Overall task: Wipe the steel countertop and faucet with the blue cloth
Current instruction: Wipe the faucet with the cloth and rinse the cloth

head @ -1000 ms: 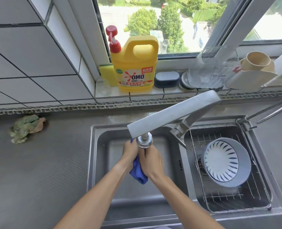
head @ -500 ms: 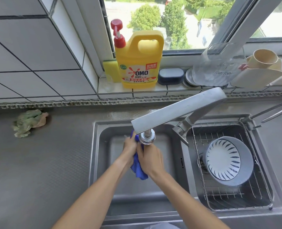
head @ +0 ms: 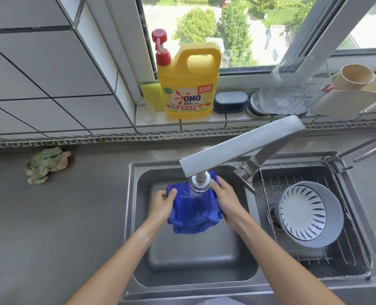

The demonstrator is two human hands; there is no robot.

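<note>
green rag: crumpled green-beige cloth (head: 46,165) lies on grey steel countertop (head: 57,216), far left, well apart from the sink.
left hand: left hand (head: 161,204) over the steel sink basin (head: 195,260), fingers curled, pinches left edge of the cloth.
blue cloth: blue microfibre cloth (head: 191,211) spread betw. both hands, hangs under the faucet nozzle, over the basin.
faucet: flat grey steel faucet (head: 242,144), its round nozzle just above cloth's top edge.
right hand: right hand (head: 226,200) grips right edge of the cloth, fingers curled, next to nozzle.
rack: wire rack w/ grey-white bowl (head: 308,214), right.
</note>
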